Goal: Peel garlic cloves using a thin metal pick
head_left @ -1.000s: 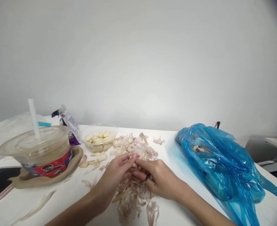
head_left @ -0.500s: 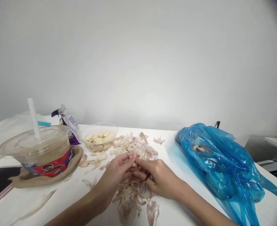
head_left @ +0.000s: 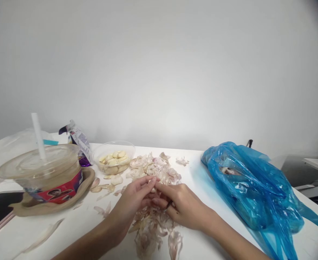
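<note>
My left hand [head_left: 134, 198] and my right hand [head_left: 184, 206] meet at their fingertips, low in the middle of the view. Both are closed in a pinch; whatever lies between the fingers is hidden. A dark ring shows on a right finger. Below and behind the hands spreads a heap of papery garlic skins [head_left: 155, 166]. Peeled garlic cloves [head_left: 117, 157] lie in a clear plastic bowl [head_left: 97, 156], beyond my left hand. A few loose skins and what look like unpeeled cloves [head_left: 96, 182] rest beside the bowl.
At left a lidded drink cup [head_left: 57, 173] with a white straw stands in a cardboard holder [head_left: 90, 182], next to a dark phone-like device [head_left: 1, 207]. A purple wrapper [head_left: 81, 146] is behind it. A blue plastic bag [head_left: 251, 184] covers the right side. A wall rises behind.
Almost nothing differs. My fingers shift very slightly against each other; the bowl, skins, cup and bag stay where they were.
</note>
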Tool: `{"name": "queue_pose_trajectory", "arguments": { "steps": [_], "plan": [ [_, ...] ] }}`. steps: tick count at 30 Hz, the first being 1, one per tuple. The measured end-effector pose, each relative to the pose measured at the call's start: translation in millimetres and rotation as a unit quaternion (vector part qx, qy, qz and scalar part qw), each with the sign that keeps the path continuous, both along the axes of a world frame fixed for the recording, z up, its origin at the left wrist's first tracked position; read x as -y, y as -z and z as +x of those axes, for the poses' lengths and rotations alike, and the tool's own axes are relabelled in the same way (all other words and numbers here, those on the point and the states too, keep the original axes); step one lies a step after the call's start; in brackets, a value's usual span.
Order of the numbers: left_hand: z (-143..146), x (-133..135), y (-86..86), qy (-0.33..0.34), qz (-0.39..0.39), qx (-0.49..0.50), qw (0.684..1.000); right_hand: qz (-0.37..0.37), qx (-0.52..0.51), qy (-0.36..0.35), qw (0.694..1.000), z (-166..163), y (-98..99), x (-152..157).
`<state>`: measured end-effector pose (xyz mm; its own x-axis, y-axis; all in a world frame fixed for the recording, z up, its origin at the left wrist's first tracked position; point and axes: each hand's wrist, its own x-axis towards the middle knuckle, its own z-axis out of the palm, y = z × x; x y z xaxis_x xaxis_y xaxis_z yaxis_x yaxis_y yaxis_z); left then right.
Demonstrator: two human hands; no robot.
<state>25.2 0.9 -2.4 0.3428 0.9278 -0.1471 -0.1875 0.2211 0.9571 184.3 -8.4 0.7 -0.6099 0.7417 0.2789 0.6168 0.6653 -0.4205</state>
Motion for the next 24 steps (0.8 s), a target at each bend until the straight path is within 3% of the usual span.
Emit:
{"name": "queue_pose_trajectory", "arguments": {
  "steps": [12,24],
  "plan": [
    [0.7,-1.1,2.3,-0.021,-0.017,0.011,1.0,0.008,0.024,0.002,1.0,1.2,1.2,-0.1],
    [0.3,1.3,0.0,0.015,0.004,0.001,1.0,0.03,0.039,-0.005,0.999,-0.1,3.0,-0.2]
  ]
}}
